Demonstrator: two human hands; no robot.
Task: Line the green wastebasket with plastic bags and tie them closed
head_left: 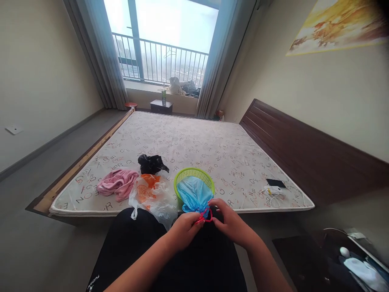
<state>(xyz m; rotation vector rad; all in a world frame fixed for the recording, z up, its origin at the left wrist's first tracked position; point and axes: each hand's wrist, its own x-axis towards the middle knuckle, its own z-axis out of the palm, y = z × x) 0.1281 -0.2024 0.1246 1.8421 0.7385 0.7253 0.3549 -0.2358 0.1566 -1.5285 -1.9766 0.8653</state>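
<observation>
A blue plastic bag [194, 192] lies gathered over the near side of a green basket [194, 170], its neck bunched towards me. Red drawstring [208, 215] forms a loop at that neck. My left hand [186, 230] is closed, pinching the red drawstring close to the bag. On the other side, my right hand [228, 221] has its thumb and fingers curved around the loop, touching it. Both hands are above my lap. Left of the basket, a crumpled white plastic bag [154, 198] with orange print hangs partly over the mattress edge.
The mattress [194, 138] carries a pink cloth [118, 184], a black plastic bag [152, 163], a dark phone [275, 183] and a white charger with cable [273, 190]. A brown headboard [304, 142] stands right. Various items sit on the low shelf [316, 259] at lower right.
</observation>
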